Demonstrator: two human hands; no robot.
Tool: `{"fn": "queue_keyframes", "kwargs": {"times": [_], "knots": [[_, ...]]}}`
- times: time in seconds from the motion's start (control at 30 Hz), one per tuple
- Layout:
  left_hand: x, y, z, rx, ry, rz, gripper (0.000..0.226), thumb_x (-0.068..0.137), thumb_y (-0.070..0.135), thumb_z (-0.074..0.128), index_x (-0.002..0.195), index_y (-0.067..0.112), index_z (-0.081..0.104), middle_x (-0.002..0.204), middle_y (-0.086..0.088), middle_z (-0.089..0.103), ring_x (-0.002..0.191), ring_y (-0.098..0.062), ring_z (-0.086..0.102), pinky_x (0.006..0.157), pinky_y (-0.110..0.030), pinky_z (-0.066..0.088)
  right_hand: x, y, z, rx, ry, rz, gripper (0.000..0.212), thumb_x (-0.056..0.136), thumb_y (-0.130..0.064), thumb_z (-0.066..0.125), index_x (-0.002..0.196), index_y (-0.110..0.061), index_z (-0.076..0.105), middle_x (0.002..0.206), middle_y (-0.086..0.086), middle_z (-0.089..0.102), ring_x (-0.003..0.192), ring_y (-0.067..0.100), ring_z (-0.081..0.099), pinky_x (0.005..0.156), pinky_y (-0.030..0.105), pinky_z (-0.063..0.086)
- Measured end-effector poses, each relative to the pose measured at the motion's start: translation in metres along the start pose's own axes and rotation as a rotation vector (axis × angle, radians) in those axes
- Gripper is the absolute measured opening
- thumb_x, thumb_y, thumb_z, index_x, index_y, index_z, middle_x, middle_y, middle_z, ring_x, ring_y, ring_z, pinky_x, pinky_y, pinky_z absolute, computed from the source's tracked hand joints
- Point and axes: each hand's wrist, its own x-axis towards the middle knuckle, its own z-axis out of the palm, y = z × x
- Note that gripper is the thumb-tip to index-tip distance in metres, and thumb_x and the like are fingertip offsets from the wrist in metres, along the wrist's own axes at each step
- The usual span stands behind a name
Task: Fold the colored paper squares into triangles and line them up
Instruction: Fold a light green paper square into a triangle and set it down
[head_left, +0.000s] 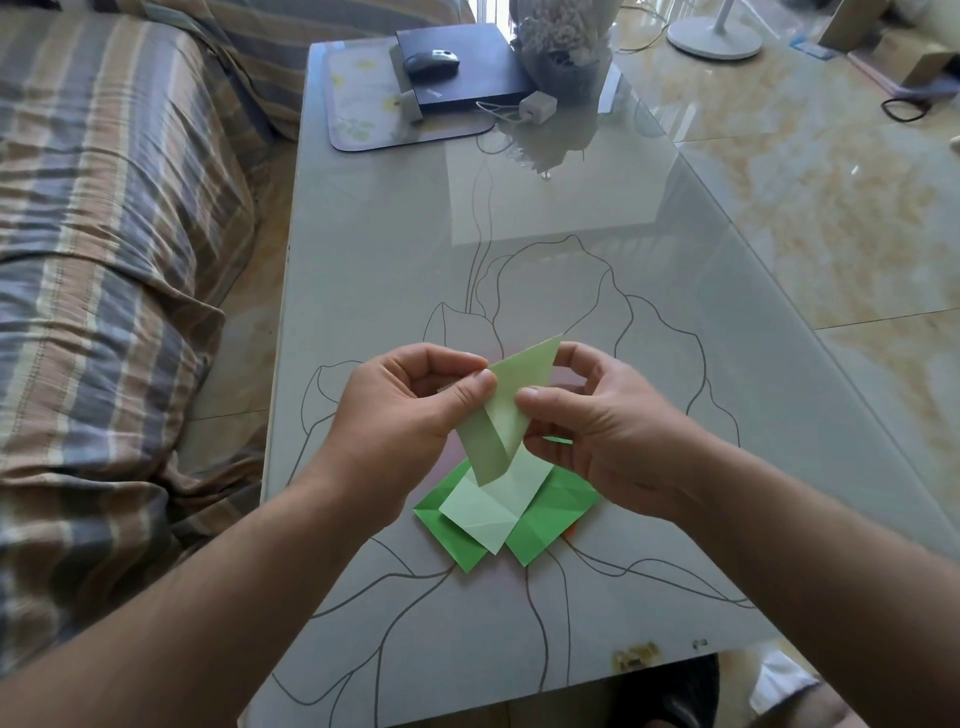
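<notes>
A pale green paper (506, 415), partly folded, is held up in the air above the table. My left hand (405, 410) pinches its left edge between thumb and fingers. My right hand (597, 421) pinches its right side. Below them on the glass table (395, 249) lies a small pile: a pale green creased square (493, 506) on top of brighter green sheets (545, 519). A sliver of orange paper (570, 530) peeks out at the pile's right edge.
At the table's far end lie a placemat (353, 114), a black laptop (467, 73) with a mouse (431, 62) on it, a white charger (537, 106) and a wrapped bouquet (566, 47). A striped sofa (104, 234) runs along the left. A fan base (714, 36) stands on the tiled floor.
</notes>
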Motion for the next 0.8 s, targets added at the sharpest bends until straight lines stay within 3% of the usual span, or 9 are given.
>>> {"fn": "queue_keyframes", "kwargs": {"times": [0.1, 0.23, 0.37, 0.47, 0.57, 0.67, 0.8], "knots": [[-0.0006, -0.0012, 0.0020, -0.010, 0.014, 0.012, 0.027, 0.070, 0.022, 0.081, 0.093, 0.009, 0.077, 0.093, -0.015, 0.079, 0.092, -0.030, 0.076, 0.094, -0.047, 0.060, 0.0025, 0.0018, -0.0019, -0.017, 0.047, -0.053, 0.064, 0.067, -0.010, 0.084, 0.127, -0.013, 0.061, 0.085, 0.011, 0.064, 0.078, 0.024, 0.066, 0.081, 0.036, 0.057], [0.0004, -0.0018, 0.0019, -0.050, 0.045, 0.010, 0.029, 0.070, 0.022, 0.081, 0.095, 0.008, 0.076, 0.095, -0.015, 0.079, 0.095, -0.032, 0.076, 0.094, -0.048, 0.060, 0.0024, 0.0055, 0.0001, -0.067, 0.032, -0.084, 0.068, 0.066, -0.017, 0.086, 0.129, -0.019, 0.061, 0.086, 0.011, 0.067, 0.083, 0.025, 0.069, 0.090, 0.041, 0.056], [0.0011, -0.0017, 0.0019, -0.074, 0.055, 0.002, 0.029, 0.071, 0.020, 0.080, 0.096, 0.006, 0.075, 0.096, -0.017, 0.078, 0.095, -0.032, 0.076, 0.096, -0.047, 0.060, 0.0006, 0.0061, 0.0010, -0.155, 0.011, -0.130, 0.061, 0.076, -0.007, 0.083, 0.130, -0.018, 0.059, 0.070, 0.005, 0.062, 0.068, 0.018, 0.063, 0.074, 0.035, 0.051], [0.0021, -0.0027, 0.0021, -0.086, 0.063, -0.017, 0.018, 0.080, 0.012, 0.079, 0.096, 0.006, 0.075, 0.096, -0.017, 0.078, 0.095, -0.031, 0.076, 0.095, -0.046, 0.060, 0.0014, 0.0055, 0.0010, -0.156, 0.009, -0.138, 0.063, 0.074, -0.014, 0.084, 0.131, -0.020, 0.059, 0.077, 0.009, 0.066, 0.073, 0.020, 0.065, 0.079, 0.038, 0.053], [0.0038, -0.0029, 0.0018, -0.114, 0.069, -0.031, 0.015, 0.082, 0.010, 0.078, 0.096, 0.006, 0.074, 0.095, -0.016, 0.078, 0.090, -0.028, 0.076, 0.089, -0.044, 0.062, -0.0008, 0.0072, 0.0024, -0.162, -0.043, -0.121, 0.066, 0.074, -0.018, 0.084, 0.134, -0.025, 0.058, 0.091, 0.016, 0.069, 0.084, 0.023, 0.068, 0.086, 0.040, 0.055], [0.0033, -0.0033, 0.0020, -0.126, 0.062, -0.046, 0.016, 0.082, 0.009, 0.078, 0.097, 0.005, 0.073, 0.092, -0.014, 0.078, 0.086, -0.025, 0.076, 0.078, -0.036, 0.062, -0.0020, 0.0093, 0.0006, -0.211, -0.069, -0.120, 0.057, 0.084, 0.000, 0.080, 0.133, -0.022, 0.060, 0.076, 0.008, 0.065, 0.075, 0.021, 0.066, 0.079, 0.035, 0.056], [0.0023, -0.0043, 0.0018, -0.120, 0.064, -0.056, 0.011, 0.088, 0.006, 0.075, 0.098, 0.004, 0.073, 0.092, -0.015, 0.078, 0.083, -0.025, 0.077, 0.072, -0.034, 0.062, -0.0012, 0.0079, -0.0002, -0.225, -0.093, -0.095, 0.056, 0.087, 0.003, 0.077, 0.135, -0.019, 0.059, 0.071, 0.004, 0.064, 0.069, 0.019, 0.064, 0.072, 0.031, 0.055]]}}
